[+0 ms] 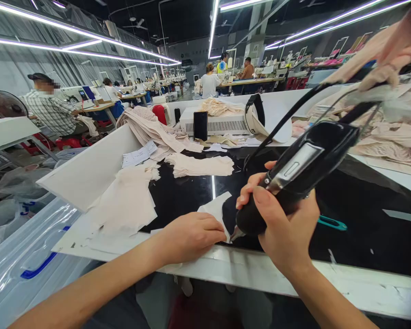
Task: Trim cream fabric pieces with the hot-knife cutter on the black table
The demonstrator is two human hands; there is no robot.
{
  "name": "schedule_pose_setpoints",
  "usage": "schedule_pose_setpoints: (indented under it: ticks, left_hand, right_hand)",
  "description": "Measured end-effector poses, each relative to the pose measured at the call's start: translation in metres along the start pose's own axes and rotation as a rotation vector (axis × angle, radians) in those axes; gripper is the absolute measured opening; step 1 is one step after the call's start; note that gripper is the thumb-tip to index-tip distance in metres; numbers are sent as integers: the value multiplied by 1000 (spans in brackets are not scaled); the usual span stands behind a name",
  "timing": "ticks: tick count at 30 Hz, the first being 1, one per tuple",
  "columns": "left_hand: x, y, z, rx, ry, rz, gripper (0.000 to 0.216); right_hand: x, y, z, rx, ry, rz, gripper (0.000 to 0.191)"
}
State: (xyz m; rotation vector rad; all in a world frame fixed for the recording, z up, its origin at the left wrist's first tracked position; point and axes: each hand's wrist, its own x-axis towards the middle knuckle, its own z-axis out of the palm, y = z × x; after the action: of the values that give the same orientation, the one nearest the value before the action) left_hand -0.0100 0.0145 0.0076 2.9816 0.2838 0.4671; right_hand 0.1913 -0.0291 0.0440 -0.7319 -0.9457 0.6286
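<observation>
My right hand (284, 224) is wrapped round a bulky black corded power tool (315, 155) with a silver metal plate on its side. Its exact kind is unclear. The tool's small metal tip (238, 234) points down and left, at the edge of a pale fabric piece (216, 208) near the table's front edge. My left hand (193, 237) lies on that piece, fingers curled together and pressing on it just left of the tip; the fingertips are partly hidden. Left of this hand lies a stack of cream fabric pieces (123, 201), and a second fabric stack (200, 165) lies farther back.
Turquoise snips (332, 223) lie on the black tabletop (363, 196) at right. Behind stand a phone (200, 125) and a white vented box (222, 124). Wrapped cables (294, 107) hang from the upper right. A clear plastic bin (30, 265) is at left. Several people sit farther off.
</observation>
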Motion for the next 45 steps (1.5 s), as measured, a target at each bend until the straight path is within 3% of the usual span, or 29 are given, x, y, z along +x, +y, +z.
schedule_pose_setpoints:
  ticks: [10, 19, 24, 30, 35, 45]
  left_hand:
    - [-7, -4, 2, 8, 89, -17, 28]
    - [-14, 39, 7, 103, 157, -215, 23]
    - [-7, 42, 4, 143, 115, -256, 24]
    - [2, 44, 8, 304, 166, -179, 25]
    - [11, 47, 16, 253, 184, -65, 25]
    - [-3, 34, 23, 230, 87, -130, 16]
  right_hand:
    - [1, -3, 1, 31, 7, -11, 52]
    - [3, -7, -5, 28, 2, 13, 54]
    - [6, -8, -4, 25, 10, 21, 54]
    - [7, -6, -5, 23, 1, 9, 53]
    - [7, -5, -6, 11, -3, -10, 54]
    - [7, -5, -6, 27, 5, 6, 53]
